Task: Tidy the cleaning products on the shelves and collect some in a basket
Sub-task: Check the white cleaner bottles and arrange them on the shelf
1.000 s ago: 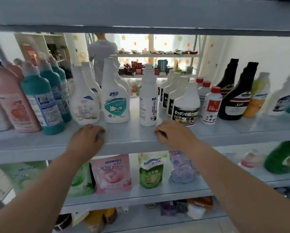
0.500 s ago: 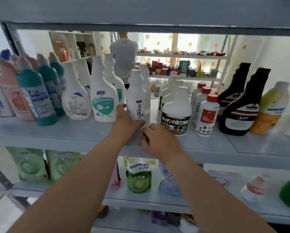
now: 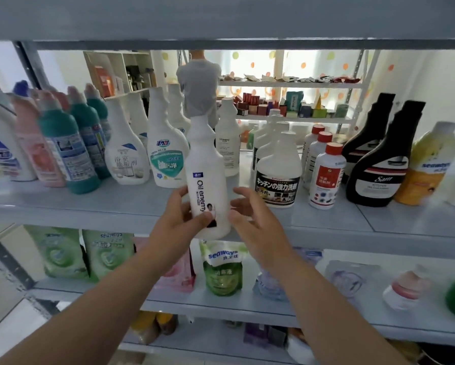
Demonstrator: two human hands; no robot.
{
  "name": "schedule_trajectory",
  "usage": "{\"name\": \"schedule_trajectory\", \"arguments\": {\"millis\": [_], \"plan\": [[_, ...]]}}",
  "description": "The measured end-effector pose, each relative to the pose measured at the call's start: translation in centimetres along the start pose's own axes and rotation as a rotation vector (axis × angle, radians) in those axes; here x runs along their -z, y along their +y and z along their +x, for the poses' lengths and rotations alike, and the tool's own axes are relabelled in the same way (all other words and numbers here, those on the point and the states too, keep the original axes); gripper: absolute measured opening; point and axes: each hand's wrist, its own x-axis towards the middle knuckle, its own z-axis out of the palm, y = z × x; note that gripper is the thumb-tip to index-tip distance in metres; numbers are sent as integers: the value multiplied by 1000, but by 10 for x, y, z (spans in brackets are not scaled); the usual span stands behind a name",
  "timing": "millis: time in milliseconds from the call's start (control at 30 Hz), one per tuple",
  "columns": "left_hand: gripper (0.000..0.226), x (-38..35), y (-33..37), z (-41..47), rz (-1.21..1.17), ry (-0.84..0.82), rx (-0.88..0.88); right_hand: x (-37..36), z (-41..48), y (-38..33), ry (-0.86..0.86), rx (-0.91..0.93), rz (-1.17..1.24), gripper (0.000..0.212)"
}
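A tall white bottle labelled "Oil enemy" [image 3: 208,177] is lifted off the grey middle shelf [image 3: 110,206], held in front of its edge. My left hand [image 3: 179,222] grips its lower part, thumb across the label. My right hand [image 3: 250,219] is beside the bottle's right side with spread, relaxed fingers; contact with the bottle is unclear. A second bottle of the same kind [image 3: 227,138] stands further back on the shelf. No basket is in view.
White spray bottles [image 3: 165,151] and teal and pink bottles [image 3: 68,151] stand left. White Japanese-label bottles [image 3: 277,172], red-capped bottles [image 3: 325,177] and black bottles [image 3: 376,167] stand right. Refill pouches [image 3: 222,267] line the lower shelf. A person [image 3: 198,85] stands behind the rack.
Both hands moved from the shelf edge to the white bottle. My left hand took hold of it and lifted it forward off the shelf.
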Motion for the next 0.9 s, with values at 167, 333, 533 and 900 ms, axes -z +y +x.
{"name": "schedule_trajectory", "arguments": {"millis": [167, 333, 533, 900], "plan": [[67, 12, -15, -62, -455, -108, 139, -43, -47, -13, -17, 18, 261, 43], [49, 33, -23, -88, -689, -151, 149, -93, -76, -29, 79, -6, 342, 42], [57, 62, -36, -124, -270, -149, -52, -147, -83, -47, 136, -94, 251, 39], [47, 121, -50, -136, -799, -111, 362, -228, -112, -57, 151, -234, 277, 27]]}}
